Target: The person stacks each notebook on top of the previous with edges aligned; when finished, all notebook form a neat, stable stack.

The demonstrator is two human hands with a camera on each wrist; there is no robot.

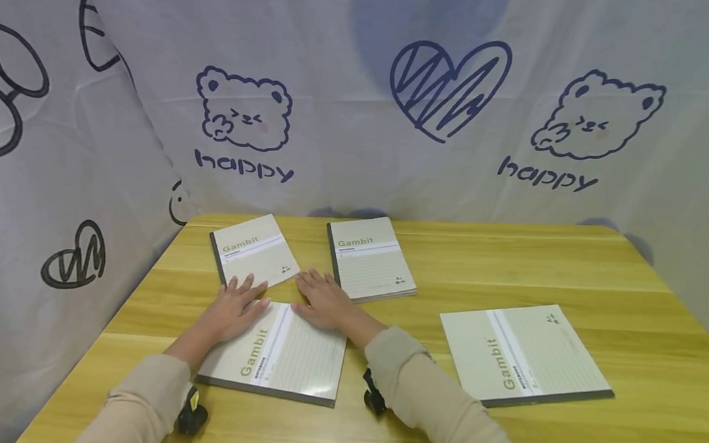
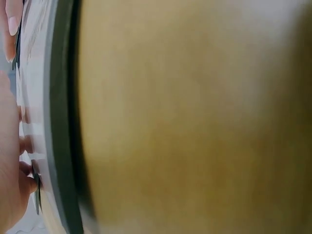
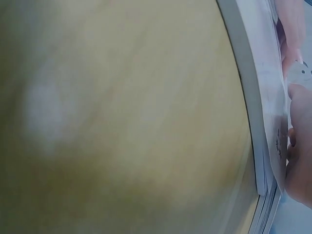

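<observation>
Draping the whole background, a pale cloth backdrop (image 1: 358,117) printed with cartoon bears, a scribbled heart and the word "happy" hangs behind and to the left of a yellow wooden table (image 1: 564,268). Four pale green notebooks marked "Gambit" lie closed and flat on the table, none stacked. The large notebook at right (image 1: 522,354) lies well apart from the person's arms, untouched. The large near notebook (image 1: 279,356) lies at the front of the table, between the person's beige sleeves, its dark spine toward the person. Behind it are two smaller ones: the small left notebook (image 1: 252,248) and the small middle notebook (image 1: 369,258), which looks thicker, perhaps sitting on others.

Both hands rest palm down with fingers straight and spread, gripping nothing. The left hand (image 1: 234,308) lies on the far left corner of the large near notebook, its fingertips reaching the near edge of the small left notebook. The right hand (image 1: 324,300) lies on the far right corner, just beside the small middle notebook.

The wrist views are blurred, showing only table, a notebook edge and fingertips.

Judging by this, any gathering or sorting has barely begun: all four notebooks are separate and nothing is lifted.
</observation>
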